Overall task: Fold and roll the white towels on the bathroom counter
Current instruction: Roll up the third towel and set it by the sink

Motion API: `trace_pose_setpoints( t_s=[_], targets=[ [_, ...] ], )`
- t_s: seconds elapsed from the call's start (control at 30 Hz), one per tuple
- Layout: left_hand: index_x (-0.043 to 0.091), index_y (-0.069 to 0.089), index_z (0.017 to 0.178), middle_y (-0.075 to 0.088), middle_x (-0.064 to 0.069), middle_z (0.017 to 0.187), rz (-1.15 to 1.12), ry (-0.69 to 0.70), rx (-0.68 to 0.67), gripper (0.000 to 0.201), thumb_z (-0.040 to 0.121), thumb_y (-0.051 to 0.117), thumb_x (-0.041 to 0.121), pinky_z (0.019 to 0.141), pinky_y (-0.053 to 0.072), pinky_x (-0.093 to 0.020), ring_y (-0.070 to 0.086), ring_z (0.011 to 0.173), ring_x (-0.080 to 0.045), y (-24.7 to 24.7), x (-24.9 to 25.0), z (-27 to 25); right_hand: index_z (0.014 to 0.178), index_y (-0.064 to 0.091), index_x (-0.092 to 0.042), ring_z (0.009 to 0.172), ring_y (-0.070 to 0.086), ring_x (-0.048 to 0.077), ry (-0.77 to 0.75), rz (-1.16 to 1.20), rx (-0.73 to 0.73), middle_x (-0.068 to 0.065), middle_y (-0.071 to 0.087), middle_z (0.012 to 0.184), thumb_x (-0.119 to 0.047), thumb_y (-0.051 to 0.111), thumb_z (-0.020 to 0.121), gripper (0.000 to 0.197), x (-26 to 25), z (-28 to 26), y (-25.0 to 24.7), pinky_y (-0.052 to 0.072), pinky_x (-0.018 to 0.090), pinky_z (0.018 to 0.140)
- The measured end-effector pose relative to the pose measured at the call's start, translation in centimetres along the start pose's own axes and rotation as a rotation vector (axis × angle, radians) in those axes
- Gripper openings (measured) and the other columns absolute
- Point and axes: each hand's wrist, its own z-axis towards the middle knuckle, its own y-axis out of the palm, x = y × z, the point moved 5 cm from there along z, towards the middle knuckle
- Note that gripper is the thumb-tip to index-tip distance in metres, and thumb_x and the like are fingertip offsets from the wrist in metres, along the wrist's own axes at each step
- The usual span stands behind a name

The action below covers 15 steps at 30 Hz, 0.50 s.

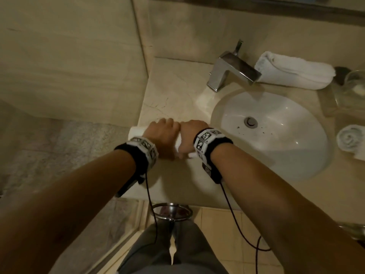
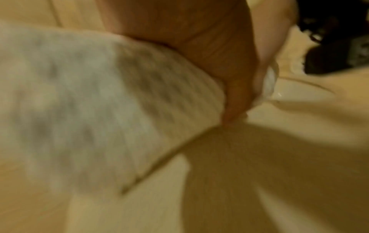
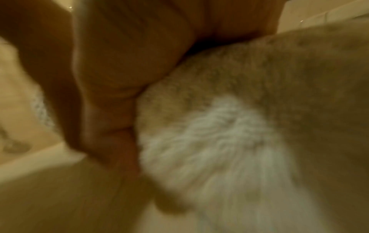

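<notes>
While both forearms reach out over the beige marble bathroom counter (image 1: pixel 167 91), the person's left hand (image 1: pixel 161 136) and right hand (image 1: pixel 189 135) sit side by side, knuckles touching, on top of a white terry towel roll (image 1: pixel 136 132) that lies on the counter's near left part, just left of the white oval sink basin (image 1: pixel 276 135). One end of the roll pokes out to the left of the left hand, and a little white cloth shows between the two hands and under the right one. Both hands wrap over the roll with fingers curled down its far side. In the left wrist view the thumb (image 2: pixel 235 100) presses down against the roll's ribbed edge where it meets the counter; in the right wrist view the thumb (image 3: pixel 123 141) lies against the fluffy cloth. Both wrist views are blurred, so whether the fingers are spread or held together cannot be told.

A chrome square-bodied faucet (image 1: pixel 231 72) stands at the far rim of the basin. Right of it, at the far right of the counter, lies a second rolled white towel (image 1: pixel 294 71). A third rolled white towel (image 1: pixel 351 139), its spiral end facing up, sits near the right edge, just right of the basin. A clear glass dish (image 1: pixel 353 86) stands between those two towels at the far right.
</notes>
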Motion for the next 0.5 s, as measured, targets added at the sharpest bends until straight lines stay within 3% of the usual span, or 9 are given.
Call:
trace_pose_setpoints(
  t_s=[0.07,0.13,0.23,0.3,0.4,0.5],
  targets=[
    [0.016,0.041,0.118,0.053,-0.006,0.11,0.093,0.052,0.1,0.077,0.063,0.064,0.065,0.082,0.04,-0.039,0.049,0.098,-0.026,0.4,0.5,-0.9,0.067,0.044,-0.027,0.061,0.054,0.012,0.015,0.064,-0.066,-0.009,0.054,0.068,-0.037,0.078,0.047,0.041,0.2,0.3,0.2,0.046,0.024,0.058],
    [0.015,0.041,0.119,0.053,-0.006,0.109,0.108,0.056,0.124,0.08,0.062,0.064,0.066,0.083,0.04,-0.039,0.049,0.098,-0.026,0.8,0.5,-1.0,0.074,0.047,-0.028,0.063,0.053,0.011,0.003,0.079,-0.064,-0.009,0.058,0.075,-0.04,0.08,0.045,0.045,-0.1,0.0,0.3,0.043,0.024,0.057],
    [0.014,0.041,0.122,0.054,-0.005,0.11,0.091,0.061,0.085,0.085,0.059,0.071,0.063,0.087,0.042,-0.036,0.051,0.099,-0.024,0.5,0.7,-0.5,0.109,0.05,-0.021,0.091,0.055,0.019,-0.029,-0.001,0.017,-0.001,0.056,0.106,-0.048,0.078,0.052,0.069,-0.6,-0.6,0.9,0.048,0.032,0.077],
    [0.016,0.043,0.118,0.056,-0.004,0.109,0.089,0.064,0.03,0.084,0.055,0.077,0.059,0.088,0.045,-0.035,0.053,0.098,-0.023,0.2,0.6,0.1,0.12,0.043,-0.015,0.105,0.049,0.024,-0.049,-0.077,0.124,0.005,0.049,0.116,-0.047,0.073,0.059,0.075,-0.8,-1.3,1.2,0.044,0.038,0.091],
    [0.018,0.044,0.113,0.059,-0.002,0.106,0.057,0.04,-0.06,0.083,0.05,0.084,0.055,0.087,0.046,-0.033,0.056,0.097,-0.023,-0.2,0.2,0.8,0.129,0.037,-0.013,0.109,0.047,0.026,-0.058,-0.156,0.224,0.007,0.048,0.121,-0.03,0.072,0.064,0.076,-0.8,-2.3,1.9,0.04,0.04,0.093],
    [0.019,0.043,0.112,0.056,0.0,0.105,0.072,0.039,-0.029,0.08,0.053,0.08,0.057,0.087,0.044,-0.033,0.055,0.097,-0.021,-0.3,0.4,0.3,0.131,0.035,-0.013,0.109,0.048,0.026,-0.054,-0.192,0.228,0.007,0.048,0.122,-0.025,0.074,0.063,0.08,-0.8,-2.4,2.2,0.039,0.041,0.092]
  ],
)
